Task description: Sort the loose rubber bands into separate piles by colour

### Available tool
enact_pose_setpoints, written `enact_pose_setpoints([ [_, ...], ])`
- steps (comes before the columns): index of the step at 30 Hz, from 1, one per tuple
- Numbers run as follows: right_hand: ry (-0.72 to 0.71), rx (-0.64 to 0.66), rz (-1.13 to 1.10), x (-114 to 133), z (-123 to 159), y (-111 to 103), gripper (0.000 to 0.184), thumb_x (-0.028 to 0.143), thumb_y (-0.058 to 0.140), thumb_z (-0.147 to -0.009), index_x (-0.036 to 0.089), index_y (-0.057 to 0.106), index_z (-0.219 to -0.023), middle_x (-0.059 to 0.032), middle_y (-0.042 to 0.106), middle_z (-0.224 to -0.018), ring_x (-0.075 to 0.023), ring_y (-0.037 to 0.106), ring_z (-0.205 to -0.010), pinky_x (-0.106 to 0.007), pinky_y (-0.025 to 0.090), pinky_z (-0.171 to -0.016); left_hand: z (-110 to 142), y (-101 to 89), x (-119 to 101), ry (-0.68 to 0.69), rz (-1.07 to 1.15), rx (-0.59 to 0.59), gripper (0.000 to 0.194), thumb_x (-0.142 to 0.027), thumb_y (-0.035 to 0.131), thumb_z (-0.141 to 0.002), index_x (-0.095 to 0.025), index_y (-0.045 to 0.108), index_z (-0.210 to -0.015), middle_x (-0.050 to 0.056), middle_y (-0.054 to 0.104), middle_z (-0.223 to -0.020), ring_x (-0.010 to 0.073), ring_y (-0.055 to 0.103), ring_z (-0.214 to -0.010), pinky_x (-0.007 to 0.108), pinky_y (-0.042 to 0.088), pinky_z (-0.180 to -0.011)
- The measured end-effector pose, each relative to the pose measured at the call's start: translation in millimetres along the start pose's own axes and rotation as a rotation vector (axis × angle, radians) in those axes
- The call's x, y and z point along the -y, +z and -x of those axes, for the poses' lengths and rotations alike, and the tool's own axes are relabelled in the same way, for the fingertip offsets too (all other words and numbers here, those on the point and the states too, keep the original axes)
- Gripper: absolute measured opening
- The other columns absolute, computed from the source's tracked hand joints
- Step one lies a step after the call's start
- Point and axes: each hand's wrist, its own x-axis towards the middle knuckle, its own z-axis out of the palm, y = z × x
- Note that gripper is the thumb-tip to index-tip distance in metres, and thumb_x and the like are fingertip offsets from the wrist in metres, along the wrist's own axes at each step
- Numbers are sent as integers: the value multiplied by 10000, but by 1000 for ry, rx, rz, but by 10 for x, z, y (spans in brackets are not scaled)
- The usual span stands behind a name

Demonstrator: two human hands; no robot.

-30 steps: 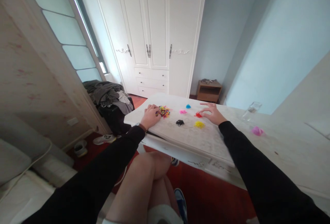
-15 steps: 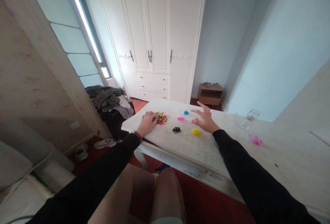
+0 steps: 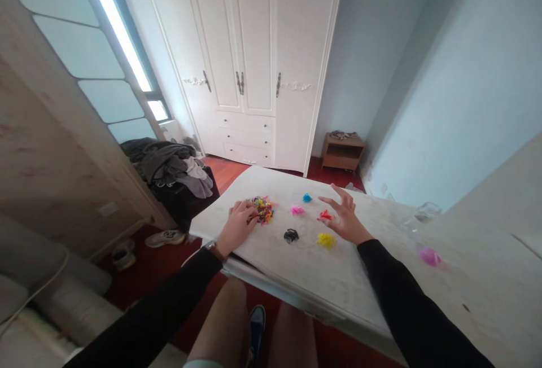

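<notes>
My left hand (image 3: 237, 226) rests at the left edge of a mixed heap of small multicoloured rubber bands (image 3: 265, 210). Its fingers are bent and pressed together at the heap, and whatever lies between the fingertips is too small to make out. Over the table's middle, my right hand (image 3: 348, 220) has its fingers spread, with thumb close to a small red pile (image 3: 324, 215). Nothing shows in its grasp. Between the hands lie a blue pile (image 3: 307, 198), a pink pile (image 3: 297, 210), a black pile (image 3: 291, 236) and a yellow pile (image 3: 326, 240).
A clear glass jar (image 3: 423, 217) and a purple-pink item (image 3: 430, 256) are on the white table (image 3: 313, 277) to the right. Beyond it stand a white wardrobe (image 3: 249, 125) and a small wooden cabinet (image 3: 342, 152). Clothes (image 3: 169, 162) are heaped at left.
The camera view has tilted and shifted, so the table sits lower. My right hand has drawn slightly right of the red pile, which shows more fully. My left hand stays at the mixed heap.
</notes>
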Motion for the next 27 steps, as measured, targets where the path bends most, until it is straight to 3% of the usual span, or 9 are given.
enact_pose_setpoints([
  [7,39,-38,16,-148,-7,-12,572,533,598,-905,417,497,-1456,-72,140,-1681,-434,189,-1510,-719,256,-1121,12,2,65,20,67,-14,124,-273,580,-978,-260,701,-1005,53,732,-1075,268,590,-1074,444,421,-919],
  [15,37,-32,-6,-164,8,-61,628,557,555,-930,429,409,-1526,-57,85,-1701,-426,162,-1527,-703,234,-1149,21,-11,80,16,211,-108,127,-298,556,-985,-241,668,-1006,62,742,-1047,243,654,-1042,426,492,-943],
  [23,23,-15,-21,-133,11,-81,664,522,589,-914,478,364,-1537,-41,78,-1699,-442,157,-1523,-708,300,-1109,18,-43,51,-12,276,-112,149,-324,566,-960,-240,686,-943,49,735,-943,197,698,-884,323,557,-801],
  [27,0,-25,19,-107,12,-84,676,505,590,-911,469,353,-1544,-45,77,-1697,-439,148,-1527,-706,279,-1118,6,-63,25,3,282,-150,134,-306,588,-945,-235,700,-924,49,736,-925,189,701,-846,304,560,-760],
])
